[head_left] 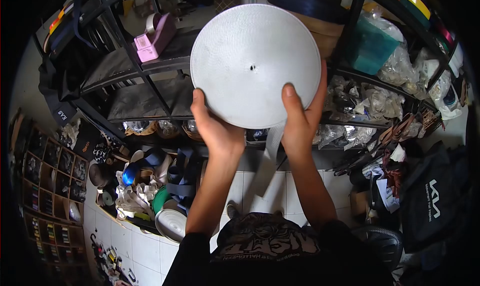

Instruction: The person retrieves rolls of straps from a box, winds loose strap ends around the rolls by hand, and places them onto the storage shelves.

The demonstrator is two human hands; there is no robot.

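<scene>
A large, flat roll of white webbing (250, 46) is held up in front of the shelves, its round face toward me. My left hand (217, 128) grips its lower left edge, the thumb on the face and the fingers hidden behind. On the lower right edge, my right hand (302, 116) does the same, with its fingers partly seen along the rim. From the bottom of the roll a loose grey-white strap end (270, 153) hangs between my forearms.
Dark metal shelves (140, 103) carry a pink tape dispenser (155, 38), a teal bin (372, 43) and plastic bags (372, 103). At lower left stands a box of webbing rolls (172, 218) near a thread rack (52, 201). A black bag (435, 201) hangs at right.
</scene>
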